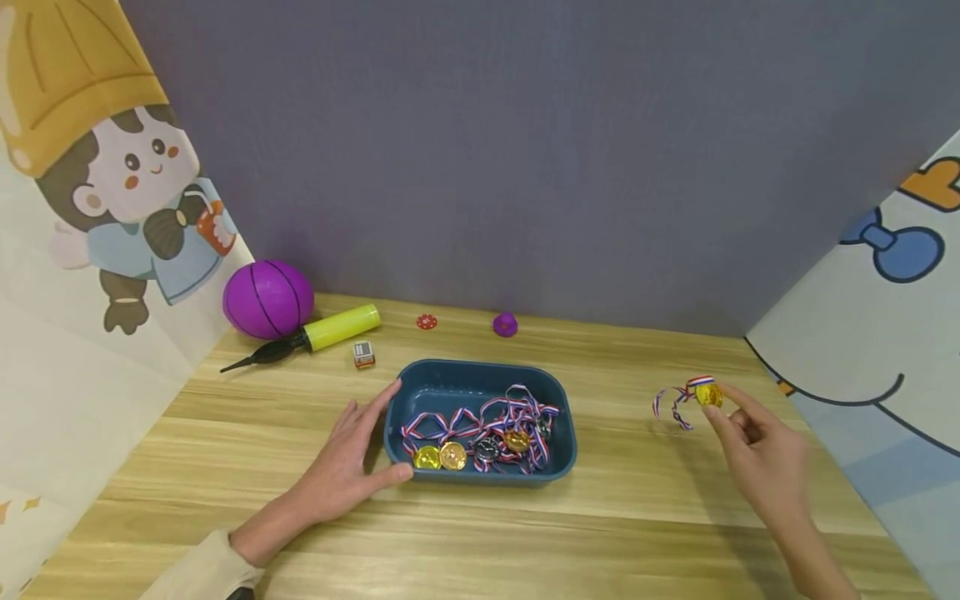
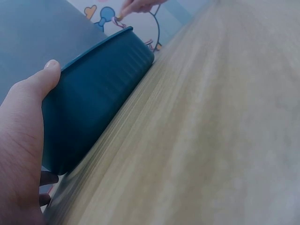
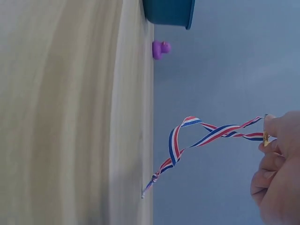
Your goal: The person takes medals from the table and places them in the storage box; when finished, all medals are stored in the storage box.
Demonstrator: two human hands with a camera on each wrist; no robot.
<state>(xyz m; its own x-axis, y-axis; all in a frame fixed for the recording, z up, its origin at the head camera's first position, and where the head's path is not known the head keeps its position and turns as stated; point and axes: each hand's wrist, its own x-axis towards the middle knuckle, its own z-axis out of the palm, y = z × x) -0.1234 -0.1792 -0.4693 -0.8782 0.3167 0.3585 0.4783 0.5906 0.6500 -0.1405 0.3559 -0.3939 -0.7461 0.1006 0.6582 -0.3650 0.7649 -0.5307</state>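
A dark blue plastic bin (image 1: 480,479) holds several gold and silver medals (image 1: 453,456) with tangled red, white and blue ribbons (image 1: 465,421). My left hand (image 1: 341,467) rests against its left end, thumb at the near corner and forefinger at the far one. In the left wrist view, the thumb (image 2: 47,77) touches the rim. Well to the right of the bin, my right hand (image 1: 765,454) pinches a gold medal (image 1: 708,394) between thumb and forefinger, raised above the table. Its striped ribbon (image 3: 218,136) dangles in a twisted loop with a knot near the end.
At the back left lie a purple ball (image 1: 268,300), a yellow and black hand pump (image 1: 341,327) and a small stamp-like block (image 1: 363,354). Behind the bin are a red chip (image 1: 426,322) and a purple duck-shaped toy (image 1: 506,324). A grey wall (image 1: 510,167) closes the wooden table's back.
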